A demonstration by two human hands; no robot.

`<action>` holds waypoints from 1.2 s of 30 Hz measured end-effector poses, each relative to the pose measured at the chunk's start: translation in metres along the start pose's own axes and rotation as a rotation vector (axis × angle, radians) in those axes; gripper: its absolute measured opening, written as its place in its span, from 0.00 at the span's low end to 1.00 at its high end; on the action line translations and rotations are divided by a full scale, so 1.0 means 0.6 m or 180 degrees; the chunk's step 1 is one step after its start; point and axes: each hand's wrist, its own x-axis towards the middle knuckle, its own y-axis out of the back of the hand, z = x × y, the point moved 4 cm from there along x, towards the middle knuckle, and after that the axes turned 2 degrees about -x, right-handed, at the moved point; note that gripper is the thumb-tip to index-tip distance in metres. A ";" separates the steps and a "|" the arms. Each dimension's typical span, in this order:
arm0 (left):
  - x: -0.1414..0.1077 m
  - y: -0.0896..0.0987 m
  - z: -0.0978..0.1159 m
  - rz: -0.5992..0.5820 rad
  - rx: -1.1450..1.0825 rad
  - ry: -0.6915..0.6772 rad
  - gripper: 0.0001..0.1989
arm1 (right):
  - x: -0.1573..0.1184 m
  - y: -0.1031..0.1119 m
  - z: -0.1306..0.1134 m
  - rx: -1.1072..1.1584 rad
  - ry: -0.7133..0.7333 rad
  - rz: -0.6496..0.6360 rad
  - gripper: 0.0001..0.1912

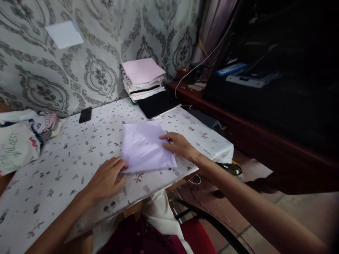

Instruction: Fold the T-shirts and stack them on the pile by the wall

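A lilac folded cloth (145, 146) lies flat in a near square on the patterned white tablecloth (103, 137). At its lower left corner is my left hand (109, 176), fingers bent and fingertips touching the edge, thumb apart from them. My right hand (176, 144) rests on the cloth's right edge with its fingers stretched out and the thumb spread. Neither hand has lifted the cloth off the table. What lies beneath the fingertips is hidden.
Behind the cloth stands a stack of folded fabrics (144, 72), pink on top, beside a black folded piece (159, 103). A dark phone (85, 115) lies near the wall. Crumpled clothes (39, 127) fill the left side. A dark wooden cabinet (254, 141) stands right.
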 end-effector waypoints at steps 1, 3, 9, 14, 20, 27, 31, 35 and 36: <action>0.006 0.012 -0.002 -0.0061 -0.0174 0.0058 0.09 | 0.003 0.004 -0.002 -0.0061 -0.0004 0.0049 0.18; 0.027 0.035 -0.009 0.0151 -0.0425 0.0234 0.13 | 0.019 0.012 -0.009 -0.0138 -0.0038 0.0180 0.15; 0.130 0.003 -0.020 0.0938 0.0180 0.0335 0.30 | 0.106 0.011 -0.011 -0.0348 -0.0679 0.0419 0.17; 0.169 -0.076 -0.039 0.0122 0.0383 0.0478 0.38 | 0.140 -0.002 -0.004 -0.0416 -0.0652 0.0569 0.16; 0.172 -0.072 -0.052 0.0091 0.0174 0.0622 0.41 | 0.143 -0.005 0.005 -0.0392 -0.0016 0.0857 0.18; 0.194 -0.066 -0.074 -0.0226 -0.0232 0.0802 0.43 | 0.148 -0.016 0.014 -0.0678 -0.0189 0.0677 0.15; 0.236 -0.055 -0.115 -0.0256 -0.0359 0.1063 0.43 | 0.153 -0.017 0.004 -0.0835 0.0156 0.0486 0.17; 0.262 -0.064 -0.139 0.0033 -0.0624 0.1145 0.40 | 0.162 -0.016 0.006 -0.0820 0.0097 0.0028 0.24; 0.257 -0.067 -0.140 0.0273 -0.0788 0.1147 0.39 | 0.165 -0.014 0.006 -0.0809 0.0072 -0.0013 0.25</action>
